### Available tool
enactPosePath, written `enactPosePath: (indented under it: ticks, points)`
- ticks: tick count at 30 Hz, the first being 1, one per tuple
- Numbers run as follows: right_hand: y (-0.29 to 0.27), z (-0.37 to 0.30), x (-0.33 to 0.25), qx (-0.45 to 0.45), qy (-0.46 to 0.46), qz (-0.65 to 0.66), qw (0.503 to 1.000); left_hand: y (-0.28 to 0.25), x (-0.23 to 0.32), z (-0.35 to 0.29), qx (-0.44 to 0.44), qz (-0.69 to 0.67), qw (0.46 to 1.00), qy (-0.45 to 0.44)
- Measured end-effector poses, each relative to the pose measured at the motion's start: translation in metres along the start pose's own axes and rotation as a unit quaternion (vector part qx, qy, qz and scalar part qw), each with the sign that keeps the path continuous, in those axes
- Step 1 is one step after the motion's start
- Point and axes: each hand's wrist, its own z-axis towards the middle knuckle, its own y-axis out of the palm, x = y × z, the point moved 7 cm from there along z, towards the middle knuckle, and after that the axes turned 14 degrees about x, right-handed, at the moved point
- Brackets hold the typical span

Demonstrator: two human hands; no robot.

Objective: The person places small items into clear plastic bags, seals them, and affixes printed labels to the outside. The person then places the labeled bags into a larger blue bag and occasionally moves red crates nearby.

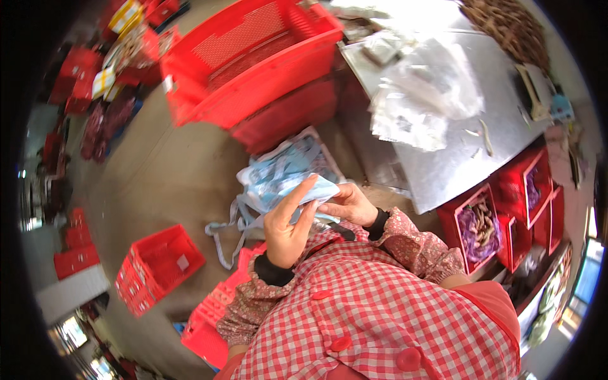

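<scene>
A thin light blue and white sheet (324,189), perhaps a folded piece of plastic or cloth, is held up between my two hands in front of the apron. My left hand (285,228) has its fingers along the left side of the sheet, with the index finger stretched upward. At its lower right edge, my right hand (353,204) pinches the sheet between thumb and fingers. Just beyond lies a heap of light blue material (278,166) in a shallow container, partly hidden by my hands. A pale blue strap (218,246) trails from the heap to the left.
A large red crate (266,79) stands ahead on another red one. To the right, clear plastic bags (430,88) lie on a metal table (449,168). Red baskets (472,231) with brownish contents sit below its near edge. Another red basket (158,269) is on the left floor.
</scene>
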Motion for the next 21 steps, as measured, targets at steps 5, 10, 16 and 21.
enactPosePath:
  ticks: [5,10,16,21]
  points:
    - [-0.072,-0.023,-0.08,0.115,-0.04,-0.06,0.991,0.049,-0.001,0.05,0.014,-0.074,0.997,-0.008]
    - [-0.13,-0.023,-0.119,0.167,-0.095,-0.128,0.973,0.12,-0.028,0.079,0.01,-0.116,0.993,-0.03]
    - [-0.186,-0.02,-0.102,0.236,-0.033,-0.095,0.967,0.174,-0.082,0.075,-0.058,-0.104,0.967,-0.225]
    - [-0.198,-0.011,-0.101,0.241,0.0,-0.052,0.969,0.191,-0.081,0.084,-0.086,-0.17,0.946,-0.261]
